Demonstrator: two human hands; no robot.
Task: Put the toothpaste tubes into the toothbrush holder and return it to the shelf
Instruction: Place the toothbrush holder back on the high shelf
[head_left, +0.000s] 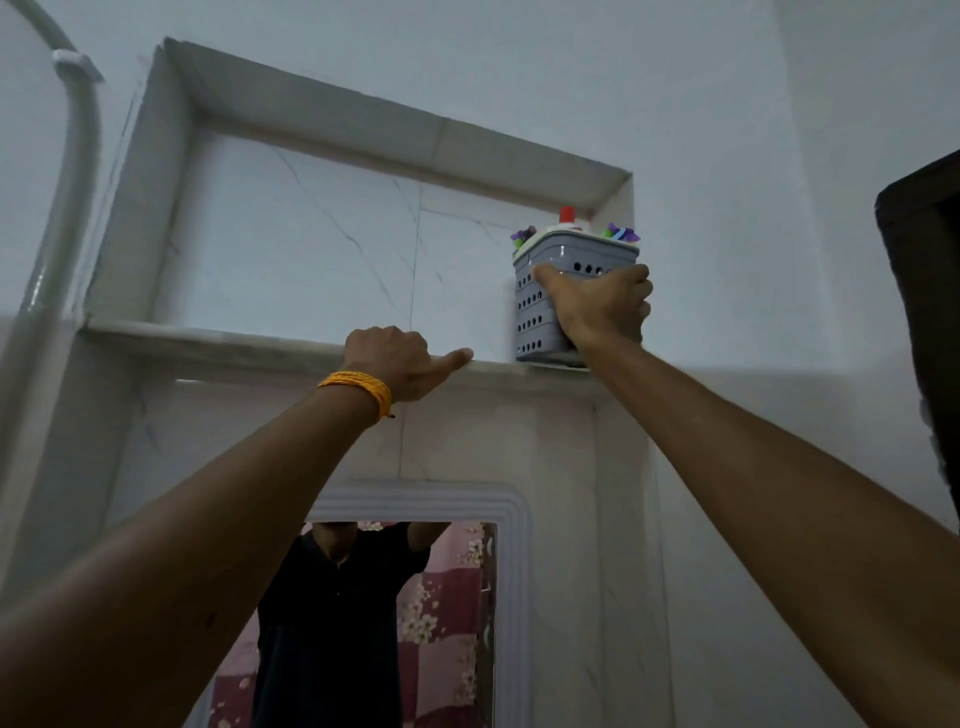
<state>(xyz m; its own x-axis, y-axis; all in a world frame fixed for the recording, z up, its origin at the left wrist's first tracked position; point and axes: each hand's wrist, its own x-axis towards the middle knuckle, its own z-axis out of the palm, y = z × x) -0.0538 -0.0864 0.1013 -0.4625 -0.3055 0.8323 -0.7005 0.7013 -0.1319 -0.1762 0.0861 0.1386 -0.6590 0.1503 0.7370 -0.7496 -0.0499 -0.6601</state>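
Grey perforated toothbrush holder (540, 306) stands upright at right end of recessed shelf (218, 338). Right hand (597, 306) clamped around its front. Red-capped toothpaste tube (567, 215) protrudes above rim. Left hand (395, 358) curled over shelf edge, thumb extended.

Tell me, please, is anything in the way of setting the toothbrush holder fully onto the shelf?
Nothing visible is. The right hand grips the toothbrush holder at the shelf's right end, its base at the ledge. The left hand rests on the edge well to the left.
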